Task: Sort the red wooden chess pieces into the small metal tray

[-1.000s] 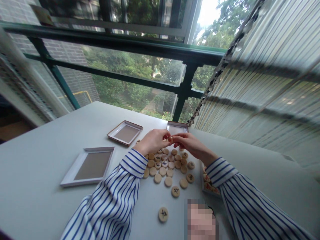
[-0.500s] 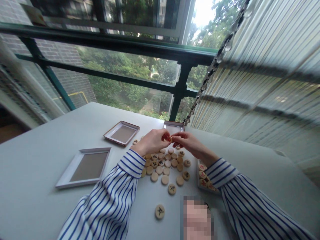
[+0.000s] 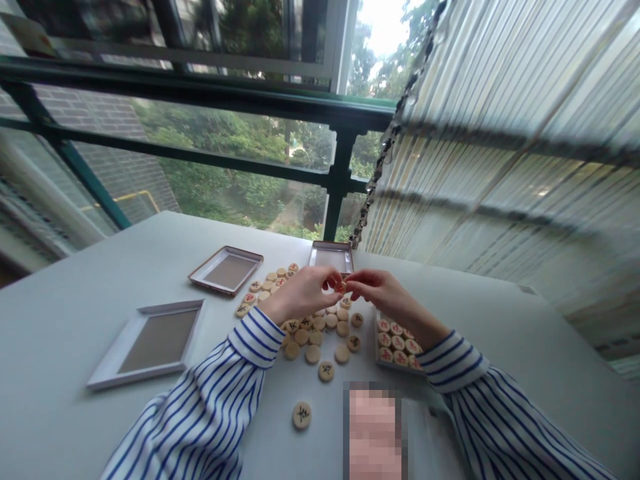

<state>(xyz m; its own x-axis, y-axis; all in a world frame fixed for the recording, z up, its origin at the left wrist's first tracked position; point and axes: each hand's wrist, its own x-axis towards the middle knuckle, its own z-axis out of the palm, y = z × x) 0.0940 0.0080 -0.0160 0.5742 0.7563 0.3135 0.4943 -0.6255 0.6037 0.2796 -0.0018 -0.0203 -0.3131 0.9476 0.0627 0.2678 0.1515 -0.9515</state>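
A small round wooden xiangqi piece (image 3: 343, 287) with a red mark is held up between the fingertips of both my hands. My left hand (image 3: 311, 288) has thumb and index finger closed at its left edge. From the other side my right hand (image 3: 383, 291) meets it with thumb and fingers pinched. Beneath and around my hands lie several loose xiangqi pieces (image 3: 313, 354), some with black characters and many blank side up. Under my right wrist, a box of red-marked pieces (image 3: 397, 343) set in rows is partly covered by my forearm.
Two shallow box parts, a white tray (image 3: 113, 355) and a brown-edged lid (image 3: 200, 283), lie on the left. Another open tray (image 3: 316, 255) is behind my hands. One black-marked piece (image 3: 301, 415) sits near the front. A railing (image 3: 210, 157) and a bead curtain (image 3: 480, 167) stand beyond the white table (image 3: 505, 373).
The view has shifted to the right, so the table things appear farther left. More of the red-piece box shows beside my right wrist. The held piece stays between my fingertips.
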